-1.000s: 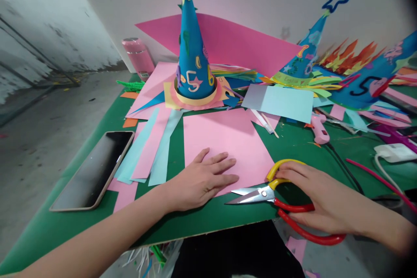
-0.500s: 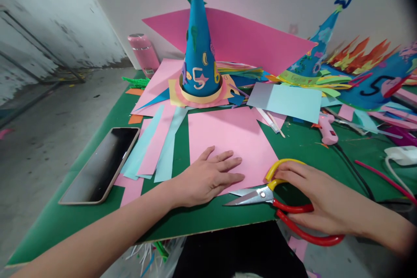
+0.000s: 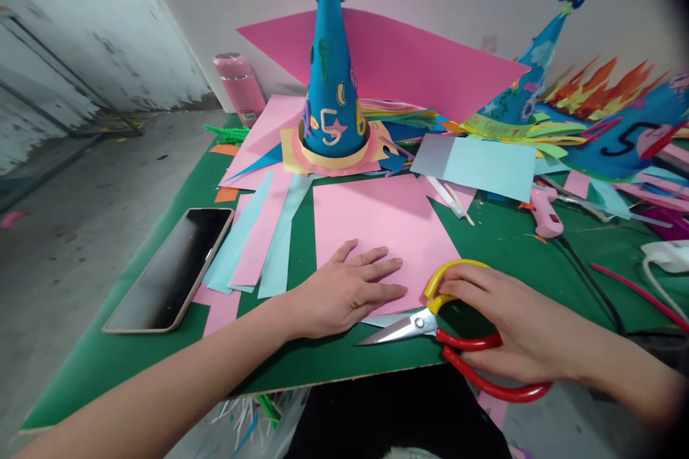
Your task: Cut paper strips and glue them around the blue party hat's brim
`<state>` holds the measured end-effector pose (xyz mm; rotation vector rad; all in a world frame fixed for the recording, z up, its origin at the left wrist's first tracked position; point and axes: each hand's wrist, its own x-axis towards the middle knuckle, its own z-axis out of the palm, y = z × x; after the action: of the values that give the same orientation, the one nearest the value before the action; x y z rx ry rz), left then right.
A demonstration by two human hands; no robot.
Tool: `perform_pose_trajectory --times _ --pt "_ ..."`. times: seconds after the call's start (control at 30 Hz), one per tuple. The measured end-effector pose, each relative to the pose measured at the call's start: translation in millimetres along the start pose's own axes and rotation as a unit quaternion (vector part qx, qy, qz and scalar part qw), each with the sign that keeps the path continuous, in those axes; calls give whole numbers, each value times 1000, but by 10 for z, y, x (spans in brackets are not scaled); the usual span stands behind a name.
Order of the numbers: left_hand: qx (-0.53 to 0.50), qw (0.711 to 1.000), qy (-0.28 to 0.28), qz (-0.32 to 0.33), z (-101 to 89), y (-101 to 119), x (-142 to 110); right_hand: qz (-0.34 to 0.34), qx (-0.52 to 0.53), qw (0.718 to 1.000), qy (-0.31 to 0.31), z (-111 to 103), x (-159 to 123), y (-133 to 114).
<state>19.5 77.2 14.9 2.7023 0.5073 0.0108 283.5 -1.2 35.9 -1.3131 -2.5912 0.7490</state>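
My left hand (image 3: 352, 287) lies flat with fingers spread on a pink sheet of paper (image 3: 377, 211), pressing it to the green table. In my right hand (image 3: 500, 315) are scissors (image 3: 418, 323) with red and yellow handles, my fingers wrapped round the grips. The blades are slightly apart and point left, along the sheet's near edge, just below my left hand. Part of one blade is hidden at the paper's edge. Strips of light blue and pink paper (image 3: 262, 247) lie left of the sheet.
A phone (image 3: 169, 269) lies on the left of the green table (image 3: 301, 369). A decorated blue cone hat (image 3: 329, 97) stands behind the sheet, near a pink bottle (image 3: 240, 86). To the right are a pink glue gun (image 3: 546, 211), a light blue card (image 3: 479, 165) and more hats.
My right hand has moved the scissors a little to the left, along the near edge of the pink sheet. My left hand stays flat on the paper. The view has shifted slightly.
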Motion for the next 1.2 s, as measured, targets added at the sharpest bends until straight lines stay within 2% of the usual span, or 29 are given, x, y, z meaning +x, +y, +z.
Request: perform_pose_trajectory --times 0.37,0.53,0.87,1.2 --pt "5 1000 11 2 24 8 6 -23 8 1000 3 30 190 -156" --pt "-1 1000 9 -3 -2 8 12 -16 6 1000 -1 48 187 -176" --pt "35 999 13 -28 -45 -169 -226 -25 11 1000 8 67 182 -129" --pt "61 998 4 -30 -1 -165 -231 -27 6 999 -18 74 281 -207"
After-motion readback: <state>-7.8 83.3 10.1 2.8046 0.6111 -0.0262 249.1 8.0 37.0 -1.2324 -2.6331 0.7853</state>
